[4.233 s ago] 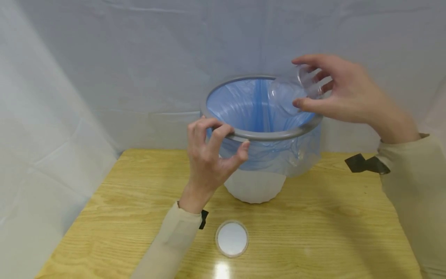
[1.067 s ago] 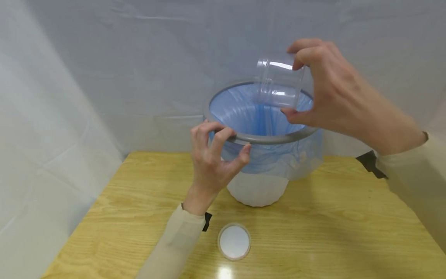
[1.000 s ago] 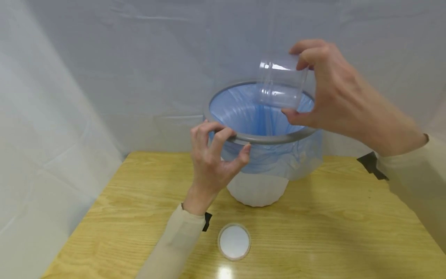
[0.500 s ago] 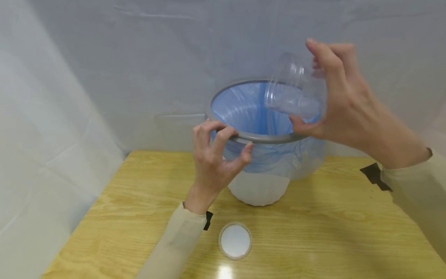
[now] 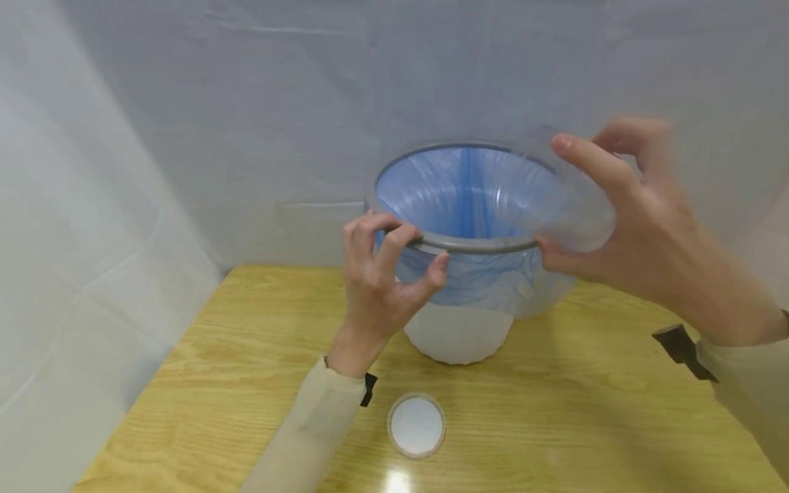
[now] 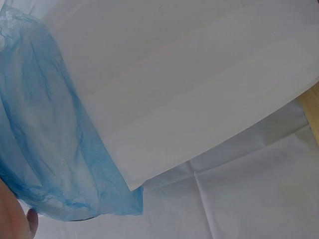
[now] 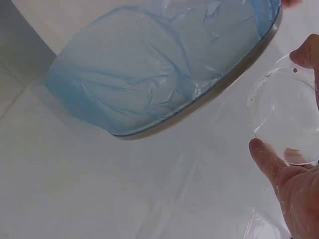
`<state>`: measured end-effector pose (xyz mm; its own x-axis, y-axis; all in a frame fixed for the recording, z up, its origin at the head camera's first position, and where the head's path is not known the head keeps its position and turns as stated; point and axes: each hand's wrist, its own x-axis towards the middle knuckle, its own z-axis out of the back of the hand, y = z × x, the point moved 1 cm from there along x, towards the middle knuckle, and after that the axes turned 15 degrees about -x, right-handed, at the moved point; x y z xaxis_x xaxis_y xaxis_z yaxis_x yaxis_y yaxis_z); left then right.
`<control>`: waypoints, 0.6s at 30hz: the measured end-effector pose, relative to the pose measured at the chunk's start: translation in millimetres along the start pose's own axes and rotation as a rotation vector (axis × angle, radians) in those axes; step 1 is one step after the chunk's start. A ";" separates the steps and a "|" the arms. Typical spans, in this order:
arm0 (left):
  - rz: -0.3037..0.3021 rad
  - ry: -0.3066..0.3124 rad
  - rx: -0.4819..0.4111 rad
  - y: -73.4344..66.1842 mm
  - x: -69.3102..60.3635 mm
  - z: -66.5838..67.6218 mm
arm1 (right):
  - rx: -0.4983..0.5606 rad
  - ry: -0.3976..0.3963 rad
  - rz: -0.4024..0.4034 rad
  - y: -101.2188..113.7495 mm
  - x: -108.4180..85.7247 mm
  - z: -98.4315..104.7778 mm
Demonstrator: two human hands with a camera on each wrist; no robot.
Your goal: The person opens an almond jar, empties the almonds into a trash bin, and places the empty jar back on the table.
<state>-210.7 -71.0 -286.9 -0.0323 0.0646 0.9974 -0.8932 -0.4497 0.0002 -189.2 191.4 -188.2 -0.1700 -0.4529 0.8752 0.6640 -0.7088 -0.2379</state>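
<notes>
My left hand [image 5: 379, 277] grips the near left part of the grey rim of a white trash bin [image 5: 459, 334], its fingers curled over the edge. A blue bag [image 5: 468, 284] lines the bin and hangs down outside it. Over the right side of the opening, my right hand [image 5: 650, 222] holds a clear plastic jar [image 5: 570, 205], blurred by motion in the head view. Thumb and fingers span its sides. In the right wrist view, small dark specks show on the jar [image 7: 284, 112]. Only a bit of the left hand [image 6: 10, 214] enters the left wrist view.
A round lid [image 5: 417, 425] with a white middle lies on the wooden table [image 5: 246, 383], near the front. White sheeting [image 5: 277, 123] hangs behind the table and along its left side.
Held by my right hand, the jar has tipped mouth-down toward the bin's opening, then swung right and lower. My left hand has stayed on the rim.
</notes>
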 end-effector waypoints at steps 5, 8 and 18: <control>0.001 -0.007 -0.001 0.6 -0.6 -0.1 | 0.051 -0.122 -0.099 4.0 -15.9 3.9; -0.001 -0.008 0.002 0.9 -0.6 0.1 | 0.061 -0.171 -0.101 4.8 -22.9 5.1; 0.004 -0.002 0.003 0.4 -1.2 -0.4 | 0.040 -0.187 -0.139 8.3 -43.2 10.3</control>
<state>-211.2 -70.9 -288.2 -0.0344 0.0608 0.9976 -0.8918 -0.4524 -0.0032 -168.8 210.7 -223.7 -0.1259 -0.2417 0.9621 0.6726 -0.7337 -0.0963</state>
